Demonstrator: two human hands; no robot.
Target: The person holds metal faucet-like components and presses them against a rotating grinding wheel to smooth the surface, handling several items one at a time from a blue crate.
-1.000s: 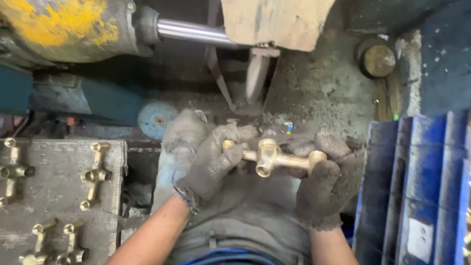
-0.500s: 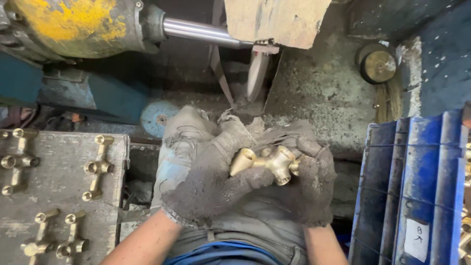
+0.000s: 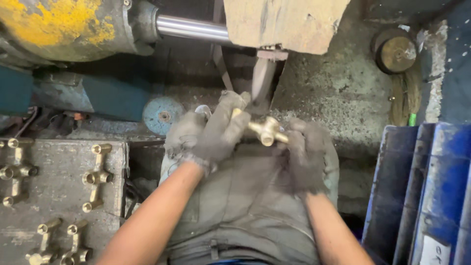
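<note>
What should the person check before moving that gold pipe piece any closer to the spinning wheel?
1. Both hands gripping the brass fitting: ok, left hand and right hand each hold an end.
2. Gloves on: ok, both hands wear grey gloves.
3. Fitting clear of the wheel: ok, it sits just below the wheel.
4. Wheel spinning: cannot tell.
5. Fingertips away from the wheel: not ok, the left hand reaches close under it.
6. Other fittings out of the way: ok, they lie on the metal plate at the left.
</note>
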